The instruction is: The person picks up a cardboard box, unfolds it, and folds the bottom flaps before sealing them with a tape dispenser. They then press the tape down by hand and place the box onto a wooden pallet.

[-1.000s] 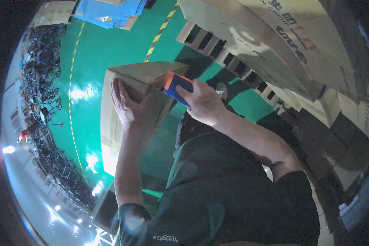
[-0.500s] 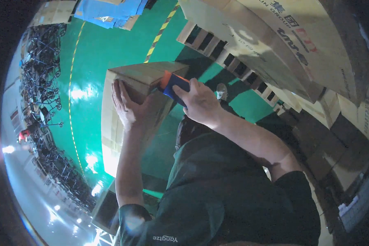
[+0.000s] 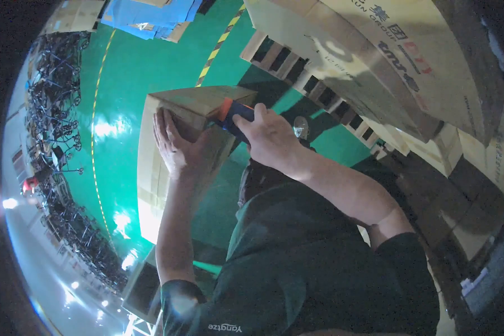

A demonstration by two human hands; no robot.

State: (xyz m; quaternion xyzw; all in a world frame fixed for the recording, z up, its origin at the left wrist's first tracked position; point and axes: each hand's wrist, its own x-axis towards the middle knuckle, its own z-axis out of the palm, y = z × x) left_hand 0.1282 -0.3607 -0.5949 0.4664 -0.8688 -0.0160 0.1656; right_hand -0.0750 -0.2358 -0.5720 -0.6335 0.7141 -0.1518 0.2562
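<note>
A tall cardboard box (image 3: 152, 151) stands in front of me, its top toward the far side. My left hand (image 3: 176, 147) lies flat on the box near its upper edge, fingers stretched out and thumb apart. My right hand (image 3: 274, 140) is closed around a blue and orange tape dispenser (image 3: 236, 119). The dispenser's orange end is up against the box's right upper edge, close to my left thumb. How the dispenser's end meets the cardboard is partly hidden.
Large printed cartons (image 3: 375, 61) stand on wooden pallets (image 3: 283, 59) at the right. Blue sheets (image 3: 148, 17) lie at the back. A striped yellow-black line (image 3: 218, 47) crosses the green floor (image 3: 151, 61). Dark metal frames (image 3: 53, 106) crowd the left side.
My right hand and the dispenser have tilted slightly, with the orange end staying at the box edge. My left hand stays on the box. The view has shifted a little.
</note>
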